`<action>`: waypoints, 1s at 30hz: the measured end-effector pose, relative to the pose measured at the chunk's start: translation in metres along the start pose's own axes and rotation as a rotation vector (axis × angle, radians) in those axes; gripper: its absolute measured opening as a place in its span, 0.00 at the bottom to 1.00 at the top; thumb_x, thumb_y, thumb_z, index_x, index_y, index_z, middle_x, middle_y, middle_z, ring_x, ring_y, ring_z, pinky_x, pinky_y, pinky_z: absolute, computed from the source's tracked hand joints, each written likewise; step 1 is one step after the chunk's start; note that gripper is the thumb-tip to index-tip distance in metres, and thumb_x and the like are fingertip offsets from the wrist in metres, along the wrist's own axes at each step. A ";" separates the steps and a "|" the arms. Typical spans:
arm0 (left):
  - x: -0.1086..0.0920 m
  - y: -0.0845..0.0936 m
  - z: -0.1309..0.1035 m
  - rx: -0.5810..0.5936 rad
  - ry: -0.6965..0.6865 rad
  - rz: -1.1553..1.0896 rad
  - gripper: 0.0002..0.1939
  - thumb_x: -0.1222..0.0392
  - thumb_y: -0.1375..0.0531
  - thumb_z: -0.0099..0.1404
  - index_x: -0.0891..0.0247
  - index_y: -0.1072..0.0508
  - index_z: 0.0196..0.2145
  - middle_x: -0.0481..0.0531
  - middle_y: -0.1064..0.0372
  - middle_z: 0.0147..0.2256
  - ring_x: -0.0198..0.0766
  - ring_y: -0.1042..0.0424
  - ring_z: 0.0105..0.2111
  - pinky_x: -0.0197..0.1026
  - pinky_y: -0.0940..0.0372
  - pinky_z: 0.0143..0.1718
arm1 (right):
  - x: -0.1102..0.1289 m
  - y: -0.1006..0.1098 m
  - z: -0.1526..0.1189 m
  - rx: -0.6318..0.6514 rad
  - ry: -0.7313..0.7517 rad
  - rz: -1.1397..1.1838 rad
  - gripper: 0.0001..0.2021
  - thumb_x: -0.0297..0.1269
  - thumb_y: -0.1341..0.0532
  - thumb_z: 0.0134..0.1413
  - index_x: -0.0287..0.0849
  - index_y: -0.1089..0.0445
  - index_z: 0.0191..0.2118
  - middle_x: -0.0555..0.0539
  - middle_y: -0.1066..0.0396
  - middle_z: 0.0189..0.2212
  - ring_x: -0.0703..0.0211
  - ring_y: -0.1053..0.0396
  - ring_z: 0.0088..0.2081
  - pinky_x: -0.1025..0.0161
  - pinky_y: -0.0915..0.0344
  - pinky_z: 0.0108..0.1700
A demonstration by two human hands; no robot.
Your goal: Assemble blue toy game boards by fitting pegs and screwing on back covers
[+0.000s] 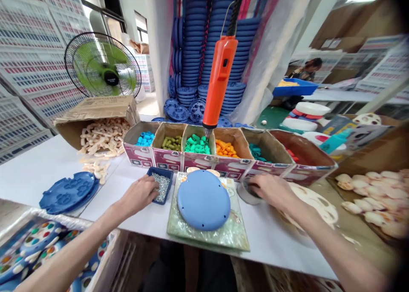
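My left hand [145, 192] is at the left side of a small dark blue tray [171, 185] of tiny silvery screws [162, 185]. Its fingers are bent together over the screws; what they pinch, if anything, is too small to make out. My right hand [266, 187] dips its closed fingers into a round grey dish [247, 194], and their tips are hidden. Between the hands a round blue plastic disc [203, 200] with small holes near its edge lies on a wrapped greenish pad [220, 239]. Cream-coloured pieces [212, 172] stick out behind the disc.
An orange electric screwdriver [220, 79] hangs above a divided cardboard box [166, 158] of coloured plastic pieces. Blue moulded plates [68, 192] lie at left, below a carton [96, 109] of cream parts. A crate [105, 258] stands front left. Cream discs [315, 202] lie at right.
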State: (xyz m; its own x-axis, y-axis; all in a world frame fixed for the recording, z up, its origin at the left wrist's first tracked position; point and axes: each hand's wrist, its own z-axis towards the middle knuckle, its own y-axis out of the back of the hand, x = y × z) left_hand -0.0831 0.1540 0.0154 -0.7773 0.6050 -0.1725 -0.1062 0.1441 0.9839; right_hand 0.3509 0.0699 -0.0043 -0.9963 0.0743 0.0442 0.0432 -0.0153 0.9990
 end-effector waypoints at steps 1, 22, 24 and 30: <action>0.001 -0.003 0.004 0.011 -0.004 0.003 0.10 0.66 0.44 0.67 0.63 0.22 0.34 0.58 0.25 0.36 0.50 0.27 0.43 0.46 0.34 0.45 | 0.001 -0.002 0.003 0.032 -0.012 -0.028 0.09 0.30 0.39 0.52 0.46 0.23 0.27 0.44 0.21 0.30 0.49 0.24 0.33 0.62 0.43 0.31; 0.003 -0.005 0.004 0.103 -0.012 0.165 0.11 0.70 0.47 0.68 0.64 0.25 0.33 0.59 0.27 0.38 0.48 0.26 0.43 0.44 0.33 0.43 | -0.007 0.002 -0.039 -0.207 -0.094 0.659 0.16 0.54 0.41 0.57 0.48 0.23 0.37 0.46 0.19 0.36 0.47 0.25 0.35 0.55 0.32 0.40; 0.004 -0.003 0.003 0.125 -0.016 0.162 0.13 0.73 0.47 0.65 0.63 0.25 0.31 0.58 0.26 0.37 0.47 0.26 0.42 0.42 0.34 0.41 | 0.006 0.007 -0.050 -0.238 -0.103 0.773 0.17 0.56 0.38 0.54 0.49 0.22 0.36 0.45 0.19 0.37 0.45 0.25 0.37 0.54 0.31 0.41; 0.005 0.000 0.004 0.110 -0.008 0.138 0.13 0.72 0.48 0.64 0.62 0.26 0.30 0.57 0.27 0.35 0.46 0.25 0.39 0.41 0.36 0.37 | 0.069 0.010 -0.078 -0.170 -0.063 1.032 0.18 0.59 0.33 0.50 0.48 0.20 0.32 0.45 0.20 0.33 0.48 0.26 0.36 0.55 0.30 0.40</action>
State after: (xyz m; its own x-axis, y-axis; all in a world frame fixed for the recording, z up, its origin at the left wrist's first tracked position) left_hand -0.0849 0.1600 0.0141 -0.7747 0.6312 -0.0368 0.0704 0.1439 0.9871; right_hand 0.2765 -0.0031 0.0082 -0.4759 -0.0024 0.8795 0.8540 -0.2402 0.4615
